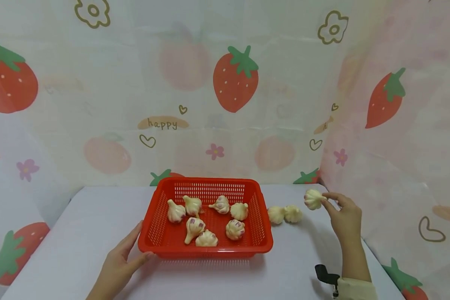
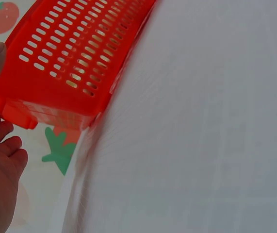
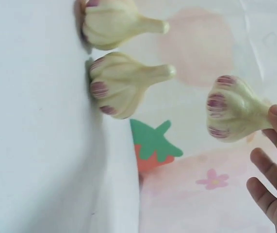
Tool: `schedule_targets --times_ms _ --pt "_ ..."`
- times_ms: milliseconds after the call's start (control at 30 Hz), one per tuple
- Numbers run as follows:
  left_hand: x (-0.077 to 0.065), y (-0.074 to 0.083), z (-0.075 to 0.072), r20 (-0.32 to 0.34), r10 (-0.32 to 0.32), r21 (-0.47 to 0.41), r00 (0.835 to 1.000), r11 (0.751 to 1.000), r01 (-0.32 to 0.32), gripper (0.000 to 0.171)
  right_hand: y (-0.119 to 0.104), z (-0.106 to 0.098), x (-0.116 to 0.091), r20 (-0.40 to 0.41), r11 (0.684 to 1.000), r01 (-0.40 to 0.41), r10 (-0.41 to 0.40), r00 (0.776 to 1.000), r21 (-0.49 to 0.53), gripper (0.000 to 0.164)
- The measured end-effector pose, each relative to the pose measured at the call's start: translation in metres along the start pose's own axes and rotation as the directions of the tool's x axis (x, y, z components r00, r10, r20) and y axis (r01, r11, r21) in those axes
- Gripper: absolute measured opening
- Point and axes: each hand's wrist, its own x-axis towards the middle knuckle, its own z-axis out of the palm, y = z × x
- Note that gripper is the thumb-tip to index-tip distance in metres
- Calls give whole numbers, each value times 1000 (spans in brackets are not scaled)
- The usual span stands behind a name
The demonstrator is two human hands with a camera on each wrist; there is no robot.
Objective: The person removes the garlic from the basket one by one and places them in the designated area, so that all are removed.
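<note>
With thumb and fingertips, my right hand (image 1: 345, 216) pinches a garlic bulb (image 1: 313, 199) by its stem, held above the table at the right. The right wrist view shows this bulb's purple-streaked base (image 3: 233, 109) facing away from the fingers. Two more garlic bulbs (image 1: 276, 214) (image 3: 123, 85) stand side by side on the table, just right of the red plastic basket (image 1: 206, 251). Several bulbs lie spread inside the basket (image 2: 60, 92). My left hand (image 1: 116, 264) holds its near left corner, thumb at the front rim and fingers along the left side.
A white cloth covers the table (image 1: 97, 208). Behind and beside it hangs a curtain (image 1: 195, 100) printed with strawberries, hearts and flowers. A black strap-like piece (image 1: 327, 276) sits at the right wrist, by a light sleeve (image 1: 356, 288).
</note>
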Motion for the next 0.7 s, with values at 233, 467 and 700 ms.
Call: schedule_targets --times_ms 233,467,700 --pt "0 1 0 6 6 -3 1000 1000 -6 95 17 8 -3 23 998 -49 50 998 -39 21" --pt "0 3 -1 14 -7 3 1000 1000 7 97 27 12 -6 52 997 -67 69 996 -48 21" --pt "0 1 0 20 -22 -6 1000 1000 22 97 41 18 -9 85 991 -118 123 989 -66 24"
